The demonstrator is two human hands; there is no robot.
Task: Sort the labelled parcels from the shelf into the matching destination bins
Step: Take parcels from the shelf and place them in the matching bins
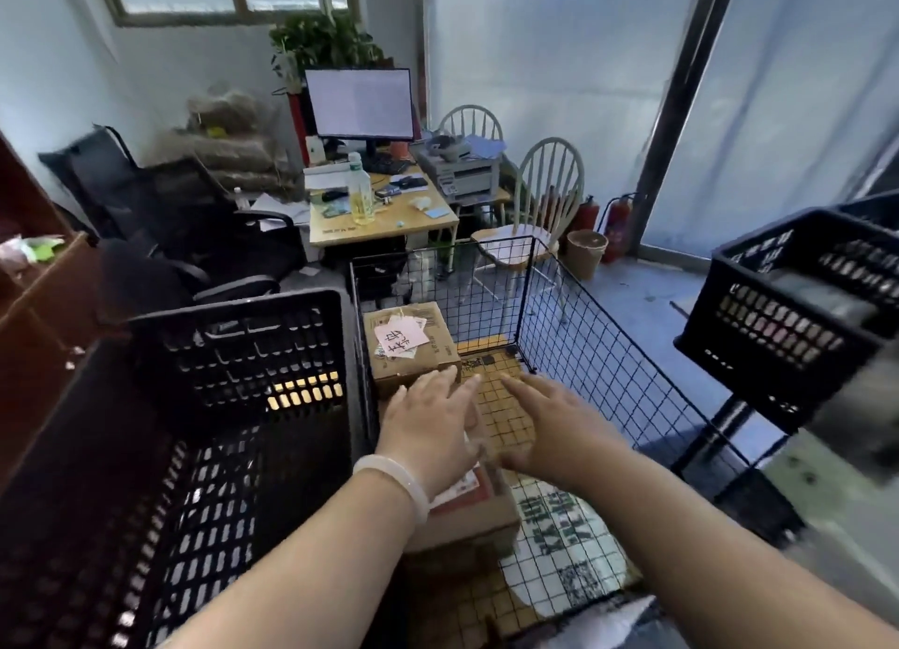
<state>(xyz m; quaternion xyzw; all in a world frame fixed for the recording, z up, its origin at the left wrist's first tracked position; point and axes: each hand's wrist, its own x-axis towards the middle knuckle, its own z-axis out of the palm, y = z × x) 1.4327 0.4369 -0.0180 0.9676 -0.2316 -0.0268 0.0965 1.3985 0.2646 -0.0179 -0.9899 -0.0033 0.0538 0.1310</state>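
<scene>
A black wire-mesh bin (pixel 608 356) stands in front of me and holds cardboard parcels. The far parcel (pixel 413 351) carries a pink handwritten label (pixel 401 339). A nearer parcel (pixel 467 512) with a red and white label lies under my wrists. My left hand (pixel 428 424), with a pale bracelet on the wrist, hovers flat over the parcels, fingers spread. My right hand (pixel 549 424) is beside it over the bin's yellow gridded floor, fingers also extended. Neither hand grips anything.
A large black plastic crate (pixel 204 405) sits at the left against the wire bin. Another black crate (pixel 798 308) stands on a frame at the right. Behind are a desk (pixel 379 220) with a monitor, office chair, white chairs and fire extinguishers.
</scene>
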